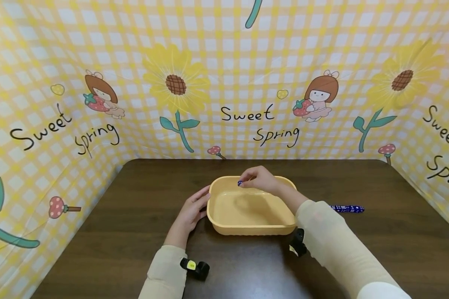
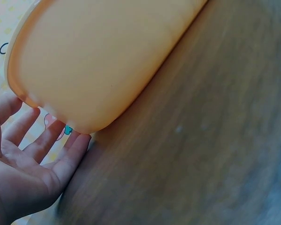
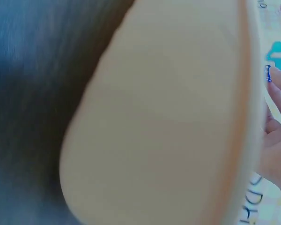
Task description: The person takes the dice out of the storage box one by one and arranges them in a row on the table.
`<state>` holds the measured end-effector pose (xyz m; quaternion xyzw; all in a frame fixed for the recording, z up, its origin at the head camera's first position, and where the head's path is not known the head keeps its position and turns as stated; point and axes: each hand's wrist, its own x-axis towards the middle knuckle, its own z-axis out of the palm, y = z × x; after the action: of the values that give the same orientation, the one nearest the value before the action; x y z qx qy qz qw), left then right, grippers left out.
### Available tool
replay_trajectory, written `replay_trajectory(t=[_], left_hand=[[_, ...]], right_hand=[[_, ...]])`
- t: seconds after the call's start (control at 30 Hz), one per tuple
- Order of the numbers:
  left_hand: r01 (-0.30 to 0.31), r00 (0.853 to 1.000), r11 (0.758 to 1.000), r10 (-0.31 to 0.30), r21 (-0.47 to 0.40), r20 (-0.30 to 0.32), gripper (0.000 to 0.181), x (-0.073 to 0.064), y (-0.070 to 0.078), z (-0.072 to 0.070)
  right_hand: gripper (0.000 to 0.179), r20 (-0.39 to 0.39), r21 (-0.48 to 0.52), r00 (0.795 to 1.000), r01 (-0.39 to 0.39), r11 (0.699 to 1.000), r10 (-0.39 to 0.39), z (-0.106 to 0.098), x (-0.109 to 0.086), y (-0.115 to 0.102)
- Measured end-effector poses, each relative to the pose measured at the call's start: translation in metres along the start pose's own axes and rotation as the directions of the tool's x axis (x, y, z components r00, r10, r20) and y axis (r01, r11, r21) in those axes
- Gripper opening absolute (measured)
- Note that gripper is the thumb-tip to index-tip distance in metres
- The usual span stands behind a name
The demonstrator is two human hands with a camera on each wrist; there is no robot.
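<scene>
A pale yellow plastic basin (image 1: 252,230) stands on the dark wooden table. My left hand (image 1: 190,211) lies against its left end; in the left wrist view the spread fingers (image 2: 47,140) touch the outer wall. Over the basin's far side, my right hand (image 1: 262,180) pinches a small dark blue piece with white marks (image 1: 240,183) between thumb and fingertips. The same blue piece (image 3: 269,73) peeks past the basin rim in the right wrist view; its exact kind I cannot tell. Most of the right hand is hidden there by the basin's wall.
To the right lies a slim blue stick-like item with white marks (image 1: 347,208), its left end hidden by the right sleeve (image 1: 329,228). Yellow checked cloth (image 1: 239,74) with printed flowers and figures hangs behind the table (image 1: 153,191) and at both sides.
</scene>
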<state>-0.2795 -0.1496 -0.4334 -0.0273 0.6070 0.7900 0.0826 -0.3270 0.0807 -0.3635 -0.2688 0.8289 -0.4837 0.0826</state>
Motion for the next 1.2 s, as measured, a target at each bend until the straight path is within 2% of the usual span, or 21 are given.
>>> replay_trajectory(t=[0.23,0.67,0.9,1.2], left_hand=[[-0.008,1.000,1.000,0.008,-0.004,0.000,0.043,0.000,-0.001,-0.001],[-0.006,1.000,1.000,0.006,0.001,0.014,0.042,0.000,-0.003,-0.002],[-0.005,1.000,1.000,0.005,0.014,0.004,0.041,0.001,-0.002,-0.002],[0.006,1.000,1.000,-0.006,0.010,0.002,0.042,0.001,-0.001,-0.002]], right_hand=[[0.016,-0.016,-0.015,0.998,-0.065,0.998,0.065,-0.029,-0.010,-0.003],[0.021,-0.085,-0.059,0.992,-0.103,0.993,0.097,-0.076,-0.033,-0.006],[0.023,-0.150,-0.062,0.982,-0.128,0.990,0.118,-0.103,-0.048,0.002],[0.030,-0.230,-0.102,0.963,-0.169,0.980,0.142,-0.137,-0.077,0.009]])
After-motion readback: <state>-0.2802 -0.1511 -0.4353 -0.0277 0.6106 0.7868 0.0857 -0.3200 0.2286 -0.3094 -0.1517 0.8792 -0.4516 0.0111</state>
